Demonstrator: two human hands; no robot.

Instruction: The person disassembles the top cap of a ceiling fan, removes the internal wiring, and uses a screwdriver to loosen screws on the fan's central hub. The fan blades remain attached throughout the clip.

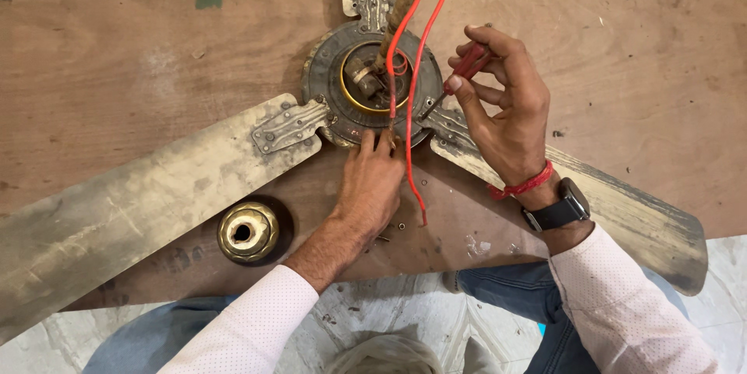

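Ceiling fan motor hub (372, 82) lies on the wooden bench (117, 47), blades spread. Your left hand (369, 183) presses flat against the hub's near rim, while your right hand (502, 113) grips a red-handled screwdriver (459, 77) at its right edge. You seem to be undoing a blade-bracket screw; next, keep the tip seated.

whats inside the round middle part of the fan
Inside the fan hub sit a brass ring and a metal shaft. Red wires rise from the centre. The rod and wires cover the far side; deeper parts cannot be seen.
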